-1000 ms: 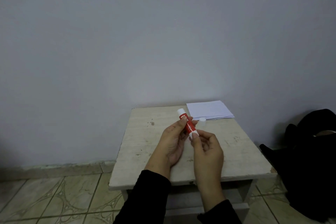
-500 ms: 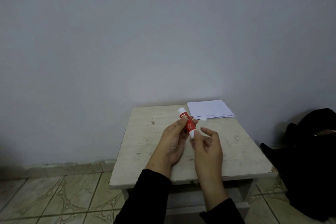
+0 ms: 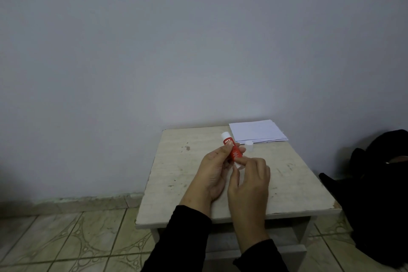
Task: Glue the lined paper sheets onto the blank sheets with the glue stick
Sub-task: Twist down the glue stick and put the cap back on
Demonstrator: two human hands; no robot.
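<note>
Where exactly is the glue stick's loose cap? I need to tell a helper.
On the pale stone table, look toward the far right corner where the stack of white paper sheets lies. Just in front of it stands the small white cylindrical cap, alone, untouched by either hand.

One head-worn view — forward and down, over the small table — wall behind.

A worn pale table stands against a bare grey wall on patterned floor tiles.
</note>
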